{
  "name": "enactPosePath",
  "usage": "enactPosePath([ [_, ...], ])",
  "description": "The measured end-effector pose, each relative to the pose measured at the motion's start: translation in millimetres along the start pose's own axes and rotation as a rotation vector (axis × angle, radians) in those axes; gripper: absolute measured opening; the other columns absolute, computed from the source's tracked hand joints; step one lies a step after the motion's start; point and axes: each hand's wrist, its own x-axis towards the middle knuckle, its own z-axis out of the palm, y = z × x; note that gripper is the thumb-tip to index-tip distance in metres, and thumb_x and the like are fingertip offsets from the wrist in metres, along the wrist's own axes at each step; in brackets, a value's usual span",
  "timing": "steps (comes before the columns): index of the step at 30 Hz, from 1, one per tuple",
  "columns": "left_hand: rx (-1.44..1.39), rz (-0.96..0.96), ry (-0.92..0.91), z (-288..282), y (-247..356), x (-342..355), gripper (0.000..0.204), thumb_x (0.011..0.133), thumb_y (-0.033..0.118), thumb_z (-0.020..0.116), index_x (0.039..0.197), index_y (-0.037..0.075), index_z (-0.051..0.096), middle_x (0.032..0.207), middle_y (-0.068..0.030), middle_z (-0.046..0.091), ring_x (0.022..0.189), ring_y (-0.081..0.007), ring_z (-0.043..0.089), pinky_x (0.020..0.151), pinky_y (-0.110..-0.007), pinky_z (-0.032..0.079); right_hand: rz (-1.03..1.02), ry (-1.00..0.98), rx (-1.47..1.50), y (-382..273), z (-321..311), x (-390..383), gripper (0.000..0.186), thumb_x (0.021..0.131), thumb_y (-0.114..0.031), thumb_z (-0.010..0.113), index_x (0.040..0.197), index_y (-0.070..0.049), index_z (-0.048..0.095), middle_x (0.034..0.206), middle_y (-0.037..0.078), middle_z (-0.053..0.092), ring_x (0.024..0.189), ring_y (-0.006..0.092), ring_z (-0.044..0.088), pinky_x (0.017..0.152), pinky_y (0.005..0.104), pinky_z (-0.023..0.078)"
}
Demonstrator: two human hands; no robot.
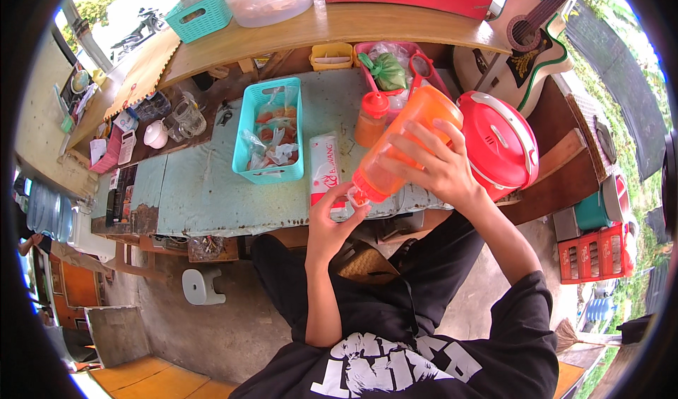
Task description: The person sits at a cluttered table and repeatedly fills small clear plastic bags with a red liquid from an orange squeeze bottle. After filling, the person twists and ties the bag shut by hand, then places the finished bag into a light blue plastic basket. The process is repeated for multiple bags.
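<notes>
My right hand point(436, 164) is wrapped round a large translucent orange squeeze bottle point(439, 104), tipped with its red-orange neck down toward the left. At its mouth, my left hand point(329, 219) pinches what looks like a small clear plastic bag point(359, 200). Reddish stuff shows at the bag's opening; the rest of it is hidden by my fingers. Behind the tilted bottle stands a smaller orange bottle point(370, 125) with a red cap. A white and red packet point(324, 160) lies beside my left hand. Further left, a turquoise basket point(267, 176) holds several filled clear bags.
A red lidded tub point(498, 141) with a white handle stands close to my right hand. Behind are a pink basket point(366, 74) with a green bag point(387, 72), and a yellow container point(331, 58). A guitar point(530, 67) leans at the far right. A wooden shelf point(282, 37) crosses the back.
</notes>
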Motion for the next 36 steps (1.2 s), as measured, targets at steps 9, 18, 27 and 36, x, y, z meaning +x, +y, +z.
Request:
enactPosePath([
  [9,-0.091,-0.026,-0.035,-3.6,4.8,1.2,0.045,0.08,0.006,0.081,0.12,-0.003,0.063,0.111,-0.009,0.069,0.101,-0.0155,0.066,0.092,-0.031,0.051,0.002,0.001,0.001,-0.5,0.0,2.3,0.043,0.075,-0.019,0.069,0.116,-0.034,0.07,0.125,-0.007,0.063,0.123,0.0166,0.057,0.11,0.0445,0.035],
  [18,-0.095,-0.045,-0.055,-6.3,7.9,2.3,0.047,0.08,0.003,0.081,0.122,-0.004,0.062,0.113,-0.0093,0.067,0.104,-0.016,0.065,0.094,-0.032,0.051,0.001,-0.004,0.018,-1.3,3.0,2.6,0.04,0.076,-0.02,0.07,0.113,-0.035,0.072,0.123,-0.006,0.065,0.119,0.0174,0.059,0.109,0.0451,0.032],
  [27,-0.068,-0.048,-0.056,-7.6,10.4,2.0,0.049,0.08,0.002,0.081,0.124,-0.005,0.06,0.115,-0.0095,0.066,0.104,-0.017,0.065,0.095,-0.032,0.051,0.024,-0.02,0.029,-2.6,5.5,2.7,0.042,0.075,-0.02,0.07,0.114,-0.034,0.071,0.125,-0.005,0.065,0.12,0.019,0.059,0.11,0.0458,0.03],
  [36,-0.119,-0.038,-0.009,-7.2,8.2,0.2,0.044,0.081,0.004,0.079,0.121,-0.003,0.063,0.108,-0.0094,0.07,0.1,-0.0155,0.067,0.091,-0.031,0.052,0.217,-0.047,0.122,-11.3,18.5,-4.2,0.055,0.067,-0.007,0.072,0.117,-0.028,0.069,0.13,-0.003,0.062,0.129,0.0228,0.051,0.112,0.048,0.029],
])
